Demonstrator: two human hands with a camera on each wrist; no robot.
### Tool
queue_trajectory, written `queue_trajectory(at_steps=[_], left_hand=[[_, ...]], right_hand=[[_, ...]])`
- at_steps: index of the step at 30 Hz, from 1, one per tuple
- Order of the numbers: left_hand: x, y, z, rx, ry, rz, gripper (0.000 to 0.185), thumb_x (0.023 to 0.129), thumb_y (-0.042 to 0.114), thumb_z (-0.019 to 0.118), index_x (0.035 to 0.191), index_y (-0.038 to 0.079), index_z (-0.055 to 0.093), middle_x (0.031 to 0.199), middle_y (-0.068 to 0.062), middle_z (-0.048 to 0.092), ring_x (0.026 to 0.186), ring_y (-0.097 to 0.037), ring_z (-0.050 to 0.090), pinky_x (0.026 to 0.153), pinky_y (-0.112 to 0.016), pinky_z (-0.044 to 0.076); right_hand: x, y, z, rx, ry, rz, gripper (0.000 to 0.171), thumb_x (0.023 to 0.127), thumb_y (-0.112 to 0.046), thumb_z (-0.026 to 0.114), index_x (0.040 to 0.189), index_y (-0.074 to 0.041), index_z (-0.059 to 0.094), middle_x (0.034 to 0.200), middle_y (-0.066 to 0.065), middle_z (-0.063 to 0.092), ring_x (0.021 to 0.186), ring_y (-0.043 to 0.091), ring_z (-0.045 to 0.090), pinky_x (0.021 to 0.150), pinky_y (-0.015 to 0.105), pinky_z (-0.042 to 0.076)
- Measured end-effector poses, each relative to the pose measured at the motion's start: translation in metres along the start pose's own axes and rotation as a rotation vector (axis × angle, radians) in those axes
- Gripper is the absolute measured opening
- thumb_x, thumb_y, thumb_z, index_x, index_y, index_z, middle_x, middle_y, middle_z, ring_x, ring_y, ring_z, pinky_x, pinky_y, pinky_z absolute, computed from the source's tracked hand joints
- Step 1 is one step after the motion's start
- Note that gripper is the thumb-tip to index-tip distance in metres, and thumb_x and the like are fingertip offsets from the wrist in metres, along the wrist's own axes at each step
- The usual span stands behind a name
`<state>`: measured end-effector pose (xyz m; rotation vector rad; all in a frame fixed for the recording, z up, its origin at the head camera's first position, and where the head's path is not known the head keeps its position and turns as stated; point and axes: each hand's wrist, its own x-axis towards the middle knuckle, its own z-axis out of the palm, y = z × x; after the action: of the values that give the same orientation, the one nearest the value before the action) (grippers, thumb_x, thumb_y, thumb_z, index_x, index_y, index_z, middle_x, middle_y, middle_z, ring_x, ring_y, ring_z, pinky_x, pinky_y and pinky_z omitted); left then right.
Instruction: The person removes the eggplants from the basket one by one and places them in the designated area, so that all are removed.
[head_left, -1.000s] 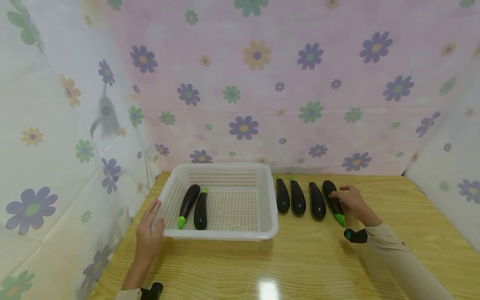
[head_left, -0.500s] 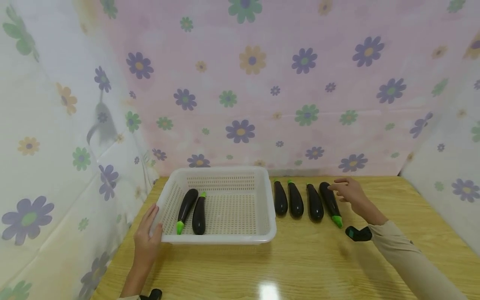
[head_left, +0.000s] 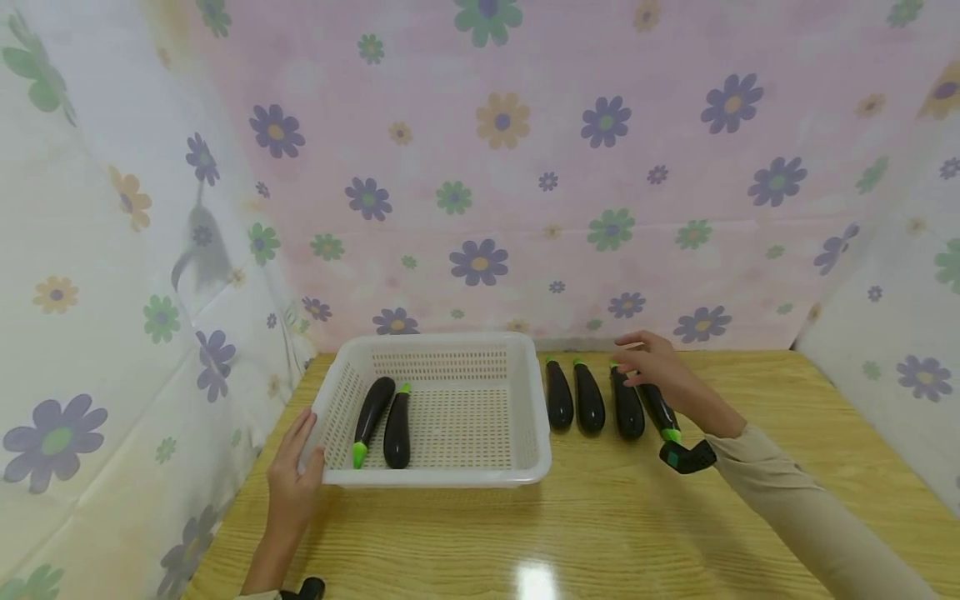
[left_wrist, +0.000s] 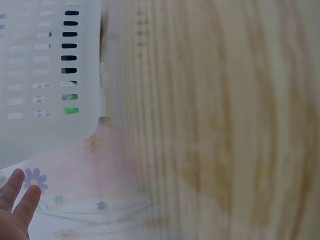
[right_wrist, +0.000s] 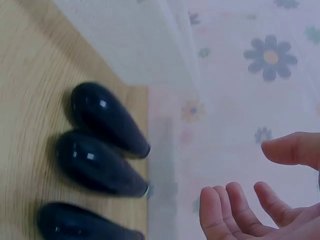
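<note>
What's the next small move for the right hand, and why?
Probably lower the right hand and curl its fingers round the third eggplant in the table row. The hand hovers open above it, holding nothing, while the left hand rests on the basket rim.

Four eggplants lie side by side on the table just right of the basket point(head_left: 540, 433) — dark purple, glossy, long and slim. The first point(head_left: 558, 397), second point(head_left: 588, 400) and third point(head_left: 628, 408) point their green stems toward the far wall. The fourth point(head_left: 662, 411) lies the other way round, its bright green stem toward the near edge — partly covered at its far end. Two more eggplants point(head_left: 384, 417) lie inside the white slotted basket, at its left side.
</note>
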<state>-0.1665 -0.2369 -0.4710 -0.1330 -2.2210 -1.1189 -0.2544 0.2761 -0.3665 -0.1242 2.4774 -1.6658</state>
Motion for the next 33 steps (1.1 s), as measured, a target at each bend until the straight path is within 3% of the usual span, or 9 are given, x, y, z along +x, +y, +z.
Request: queue_trajectory(at_steps=[11, 25, 33], left_hand=[[-0.001, 0.0, -0.002, -0.005, 0.028, 0.053, 0.05, 0.085, -0.006, 0.055, 0.135, -0.001, 0.051, 0.14, -0.013, 0.047, 0.129, -0.027, 0.04, 0.098, -0.009, 0.025], [-0.002, -0.003, -0.001, -0.009, 0.025, 0.036, 0.051, 0.084, -0.005, 0.055, 0.134, -0.001, 0.052, 0.14, -0.014, 0.047, 0.129, -0.027, 0.04, 0.098, -0.008, 0.025], [-0.001, 0.0, 0.001, -0.039, 0.022, 0.04, 0.051, 0.084, -0.008, 0.055, 0.134, -0.001, 0.051, 0.141, -0.012, 0.046, 0.129, -0.032, 0.04, 0.098, -0.008, 0.026]], right_hand=[[0.0, -0.034, 0.04, 0.012, -0.094, -0.056, 0.053, 0.094, -0.029, 0.057, 0.134, 0.002, 0.04, 0.129, 0.026, 0.046, 0.102, 0.031, 0.055, 0.079, 0.04, 0.051], [0.008, -0.058, 0.09, 0.068, -0.244, -0.04, 0.053, 0.093, -0.019, 0.059, 0.135, 0.004, 0.038, 0.12, 0.023, 0.054, 0.108, 0.042, 0.052, 0.081, 0.043, 0.051], [0.012, -0.069, 0.116, 0.081, -0.318, -0.053, 0.049, 0.091, -0.023, 0.062, 0.13, 0.0, 0.044, 0.115, 0.019, 0.057, 0.098, 0.03, 0.058, 0.084, 0.047, 0.049]])
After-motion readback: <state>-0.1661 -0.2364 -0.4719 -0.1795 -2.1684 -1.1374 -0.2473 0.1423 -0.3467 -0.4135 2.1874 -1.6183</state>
